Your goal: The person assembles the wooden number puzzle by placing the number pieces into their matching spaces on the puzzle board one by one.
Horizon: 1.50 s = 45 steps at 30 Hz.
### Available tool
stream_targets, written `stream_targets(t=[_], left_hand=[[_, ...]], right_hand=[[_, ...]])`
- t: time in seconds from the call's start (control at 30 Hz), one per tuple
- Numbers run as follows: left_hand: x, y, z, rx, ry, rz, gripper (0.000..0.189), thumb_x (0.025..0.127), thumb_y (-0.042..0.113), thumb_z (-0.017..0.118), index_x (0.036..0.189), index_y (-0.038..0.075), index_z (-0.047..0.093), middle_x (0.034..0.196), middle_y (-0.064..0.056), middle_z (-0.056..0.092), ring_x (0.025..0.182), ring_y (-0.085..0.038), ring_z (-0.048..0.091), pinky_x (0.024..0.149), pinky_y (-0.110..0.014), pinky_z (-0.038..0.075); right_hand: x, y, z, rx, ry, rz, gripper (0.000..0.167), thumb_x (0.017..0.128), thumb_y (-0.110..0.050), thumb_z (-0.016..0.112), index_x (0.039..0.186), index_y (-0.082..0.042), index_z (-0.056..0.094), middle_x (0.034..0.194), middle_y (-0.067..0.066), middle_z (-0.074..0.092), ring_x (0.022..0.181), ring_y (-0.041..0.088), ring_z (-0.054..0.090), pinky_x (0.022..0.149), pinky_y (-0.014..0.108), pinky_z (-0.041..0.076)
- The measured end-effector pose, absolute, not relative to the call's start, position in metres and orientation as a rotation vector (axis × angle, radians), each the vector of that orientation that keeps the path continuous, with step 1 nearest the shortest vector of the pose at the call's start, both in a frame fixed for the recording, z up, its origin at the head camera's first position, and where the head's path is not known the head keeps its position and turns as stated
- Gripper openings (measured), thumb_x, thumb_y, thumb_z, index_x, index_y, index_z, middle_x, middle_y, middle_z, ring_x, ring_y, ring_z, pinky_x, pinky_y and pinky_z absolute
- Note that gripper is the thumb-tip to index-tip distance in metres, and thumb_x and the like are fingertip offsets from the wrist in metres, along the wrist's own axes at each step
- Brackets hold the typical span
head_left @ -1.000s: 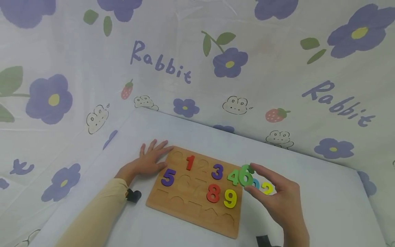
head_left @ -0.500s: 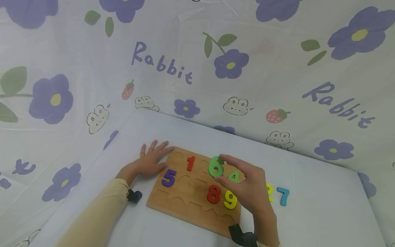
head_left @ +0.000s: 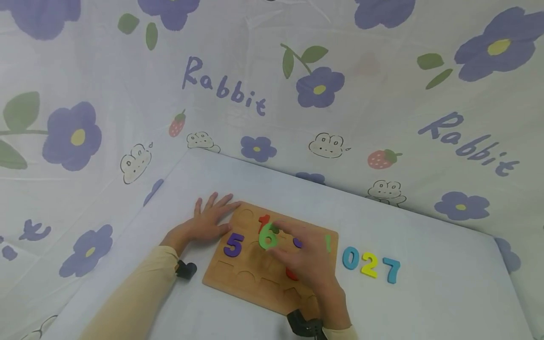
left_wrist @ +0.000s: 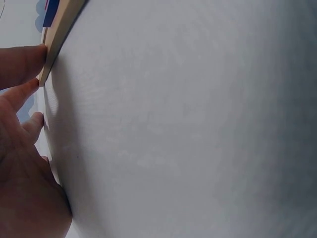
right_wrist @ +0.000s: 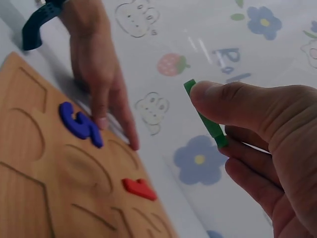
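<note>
A green number 6 [head_left: 268, 237] is pinched between thumb and fingers of my right hand [head_left: 306, 255], raised over the wooden number board [head_left: 238, 281]; the right wrist view shows this green piece [right_wrist: 207, 118] edge-on, above the board. My left hand [head_left: 207, 223] lies with spread fingers at the board's left edge, thumb and a fingertip touching it. In the board sit a purple 5 [head_left: 233, 245] and a red 1 [head_left: 263, 222], partly covered by the 6. My right hand hides most of the purple 3, red 8 and green 4, and all of the yellow 9.
On the white table [head_left: 433, 283], right of the board, lie a blue 0 [head_left: 350, 258], a yellow 2 [head_left: 369, 265] and a blue 7 [head_left: 391, 270]. Vacant recesses show in the board's lower row. A flower-printed sheet [head_left: 280, 123] hangs behind the table.
My right hand has carried the green 6 leftward from the board's right edge to over its middle-left part. The blue 0, yellow 2 and blue 7 have come into full view. My left hand stays put.
</note>
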<state>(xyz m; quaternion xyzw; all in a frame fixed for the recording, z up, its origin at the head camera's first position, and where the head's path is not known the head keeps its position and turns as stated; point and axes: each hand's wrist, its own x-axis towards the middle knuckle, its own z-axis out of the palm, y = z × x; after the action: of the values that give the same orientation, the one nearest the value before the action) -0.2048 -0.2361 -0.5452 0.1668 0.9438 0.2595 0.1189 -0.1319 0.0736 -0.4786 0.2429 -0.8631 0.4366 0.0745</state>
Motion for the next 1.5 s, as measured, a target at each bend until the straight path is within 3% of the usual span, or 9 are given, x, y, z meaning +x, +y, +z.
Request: stream_targets(t=[0.2, 0.43, 0.9, 1.5], left_hand=[[-0.204, -0.237, -0.545, 0.493, 2.760, 0.762, 0.069, 0.109, 0.028, 0.062, 0.173, 0.023, 0.036, 0.184, -0.016, 0.019, 0.169, -0.054, -0.003, 0.127, -0.082, -0.012], [-0.205, -0.237, -0.547, 0.489, 2.758, 0.752, 0.069, 0.109, 0.029, 0.062, 0.173, 0.024, 0.036, 0.184, -0.015, 0.018, 0.169, -0.054, -0.004, 0.127, -0.082, -0.013], [-0.204, -0.238, -0.550, 0.498, 2.753, 0.771, 0.070, 0.109, 0.028, 0.062, 0.173, 0.024, 0.036, 0.184, -0.015, 0.018, 0.169, -0.053, -0.004, 0.127, -0.081, -0.013], [-0.206, -0.239, -0.549, 0.495, 2.760, 0.748, 0.070, 0.109, 0.028, 0.062, 0.173, 0.025, 0.035, 0.184, -0.015, 0.017, 0.169, -0.054, -0.004, 0.127, -0.082, -0.013]], right_hand=[[-0.130, 0.060, -0.494, 0.662, -2.710, 1.365, 0.055, 0.088, -0.026, 0.095, 0.139, -0.025, 0.076, 0.131, -0.010, 0.080, 0.132, 0.018, 0.071, 0.112, 0.050, 0.058], [-0.127, 0.046, -0.512, 0.594, -2.817, 1.311, 0.056, 0.091, -0.025, 0.092, 0.144, -0.019, 0.074, 0.142, -0.001, 0.076, 0.141, 0.030, 0.066, 0.115, 0.056, 0.056], [-0.126, 0.036, -0.542, 0.597, -2.929, 1.177, 0.059, 0.091, -0.025, 0.092, 0.146, -0.017, 0.071, 0.145, 0.001, 0.074, 0.140, 0.026, 0.066, 0.121, 0.050, 0.052], [-0.123, 0.034, -0.543, 0.614, -2.928, 1.089, 0.064, 0.090, -0.024, 0.093, 0.149, -0.016, 0.069, 0.145, 0.001, 0.074, 0.137, 0.025, 0.069, 0.117, 0.047, 0.055]])
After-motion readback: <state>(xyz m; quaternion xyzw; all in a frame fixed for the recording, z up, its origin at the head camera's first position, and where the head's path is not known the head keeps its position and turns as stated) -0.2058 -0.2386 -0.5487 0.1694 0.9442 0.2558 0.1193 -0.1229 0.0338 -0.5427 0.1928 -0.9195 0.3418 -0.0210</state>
